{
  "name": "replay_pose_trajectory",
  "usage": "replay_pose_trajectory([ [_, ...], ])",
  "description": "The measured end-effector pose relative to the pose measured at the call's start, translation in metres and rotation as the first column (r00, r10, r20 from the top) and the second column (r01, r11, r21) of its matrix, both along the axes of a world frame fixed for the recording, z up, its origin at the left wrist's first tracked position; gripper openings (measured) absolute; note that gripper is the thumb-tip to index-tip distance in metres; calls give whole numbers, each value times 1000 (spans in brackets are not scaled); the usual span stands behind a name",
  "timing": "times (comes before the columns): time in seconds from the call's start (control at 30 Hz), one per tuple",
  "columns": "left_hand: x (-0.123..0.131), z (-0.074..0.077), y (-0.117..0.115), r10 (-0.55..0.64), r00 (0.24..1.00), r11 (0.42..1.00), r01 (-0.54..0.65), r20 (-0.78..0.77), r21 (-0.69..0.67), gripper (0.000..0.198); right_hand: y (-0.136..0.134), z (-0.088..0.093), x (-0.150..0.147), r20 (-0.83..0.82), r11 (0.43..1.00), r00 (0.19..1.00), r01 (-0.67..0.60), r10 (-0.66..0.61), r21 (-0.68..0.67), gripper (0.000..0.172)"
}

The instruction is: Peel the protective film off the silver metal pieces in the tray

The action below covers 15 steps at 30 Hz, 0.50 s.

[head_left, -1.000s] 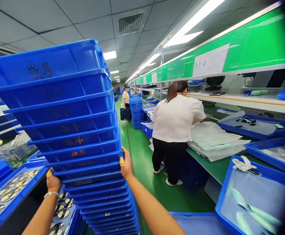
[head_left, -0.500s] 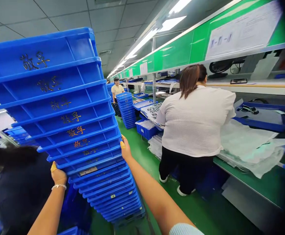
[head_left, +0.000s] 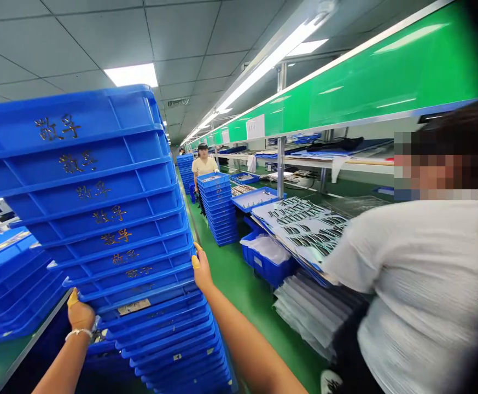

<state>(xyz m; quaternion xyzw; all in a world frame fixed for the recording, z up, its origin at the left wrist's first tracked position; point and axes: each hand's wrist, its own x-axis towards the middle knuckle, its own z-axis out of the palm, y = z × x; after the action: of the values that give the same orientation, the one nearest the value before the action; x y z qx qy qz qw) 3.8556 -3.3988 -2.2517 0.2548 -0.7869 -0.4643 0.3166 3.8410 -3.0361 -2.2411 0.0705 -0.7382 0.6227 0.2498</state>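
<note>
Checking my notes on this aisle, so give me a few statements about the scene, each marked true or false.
1. The left hand and right hand both hold the sides of a tall stack of blue plastic crates. True.
2. The crates carry no markings. False: gold-coloured characters show on them.
3. The left wrist wears a watch. False: it wears a pale bracelet.
4. The aisle floor is grey concrete. False: the floor is green.
5. Farther down the aisle, a person stands behind a second stack of blue crates. True.
</note>
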Motion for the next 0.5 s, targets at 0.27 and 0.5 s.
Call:
replay_pose_trajectory([
  [0.27, -6, -2, -6, -25, 999, 999, 24, -30, -23, 39, -6, -4, -2, 27, 1000, 1000, -5, 5, -23, 53],
  [0.5, -6, -18, -21, -53, 997, 996, 49, -51, -75, 34, -19, -10, -11, 25, 997, 1000, 7, -5, -76, 57],
])
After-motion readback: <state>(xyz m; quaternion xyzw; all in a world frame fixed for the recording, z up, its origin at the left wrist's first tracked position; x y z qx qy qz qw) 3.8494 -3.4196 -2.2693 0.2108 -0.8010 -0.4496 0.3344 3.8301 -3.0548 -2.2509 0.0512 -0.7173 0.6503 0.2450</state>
